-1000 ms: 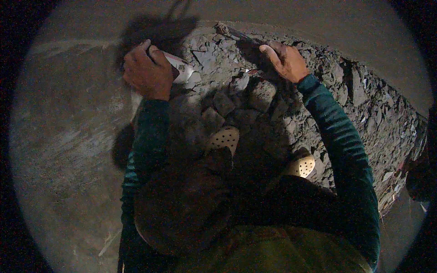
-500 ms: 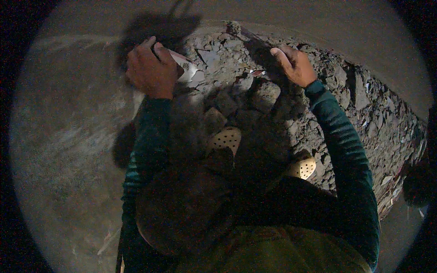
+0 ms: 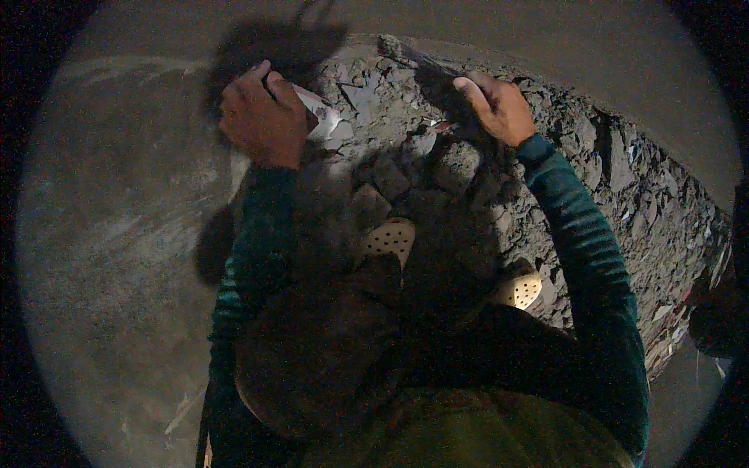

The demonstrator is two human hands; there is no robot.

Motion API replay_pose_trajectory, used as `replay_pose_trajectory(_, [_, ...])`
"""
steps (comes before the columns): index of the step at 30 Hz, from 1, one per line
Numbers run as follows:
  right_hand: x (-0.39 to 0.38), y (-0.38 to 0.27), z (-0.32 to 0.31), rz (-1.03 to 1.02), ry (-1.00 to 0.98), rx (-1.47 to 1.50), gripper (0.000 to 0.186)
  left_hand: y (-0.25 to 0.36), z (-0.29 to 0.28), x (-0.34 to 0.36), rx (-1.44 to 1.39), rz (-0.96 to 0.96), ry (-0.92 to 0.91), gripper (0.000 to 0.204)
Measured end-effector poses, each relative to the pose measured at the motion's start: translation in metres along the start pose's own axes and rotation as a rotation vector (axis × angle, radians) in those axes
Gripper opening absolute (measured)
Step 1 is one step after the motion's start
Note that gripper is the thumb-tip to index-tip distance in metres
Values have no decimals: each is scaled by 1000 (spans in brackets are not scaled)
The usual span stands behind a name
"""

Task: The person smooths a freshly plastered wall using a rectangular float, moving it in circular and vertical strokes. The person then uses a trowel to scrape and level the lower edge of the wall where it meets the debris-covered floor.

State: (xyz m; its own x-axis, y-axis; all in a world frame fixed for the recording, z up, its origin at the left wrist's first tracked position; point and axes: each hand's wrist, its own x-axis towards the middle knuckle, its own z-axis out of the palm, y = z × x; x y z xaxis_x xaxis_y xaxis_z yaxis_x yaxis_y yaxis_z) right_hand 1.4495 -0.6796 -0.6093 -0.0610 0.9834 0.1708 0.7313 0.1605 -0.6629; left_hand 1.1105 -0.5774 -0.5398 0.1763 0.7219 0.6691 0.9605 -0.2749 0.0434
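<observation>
My left hand is closed around a pale, flat-sided piece with a darker edge, whose far end rests by the broken clods. What kind of thing it is, I cannot make out. Across the heap, my right hand is closed, thumb on top, on a dark narrow stick-like tool that slants up and left to the rim of the heap. Its tip looks caked with grey dirt. Beneath both hands lies a heap of grey, cracked clods; a small reddish scrap shows among them.
My perforated pale-yellow clogs stand among larger lumps. Smooth grey ground stretches to the left. More rubble with litter scraps runs along the right. A dark rounded shape sits at the right edge. Heavy shadow covers the middle.
My right hand has shifted slightly left, and the stick-like tool has moved with it. My left hand has barely moved, still holding the pale piece.
</observation>
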Motion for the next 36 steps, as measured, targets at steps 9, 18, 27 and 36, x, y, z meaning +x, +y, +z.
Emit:
replay_pose_trajectory(9, [7, -13, 5, 71, -37, 54, 34, -7, 3, -4, -35, 30, 38, 26])
replay_pose_trajectory(18, [20, -34, 22, 23, 1, 73, 32, -6, 2, -5, -16, -28, 35, 23])
replay_pose_trajectory(27, [19, -32, 26, -112, 142, 151, 31, -2, 6, -5, 90, -54, -12, 25])
replay_pose_trajectory(36, [22, -39, 21, 46, 36, 155, 37, -2, 3, -1, -104, -38, 24, 23])
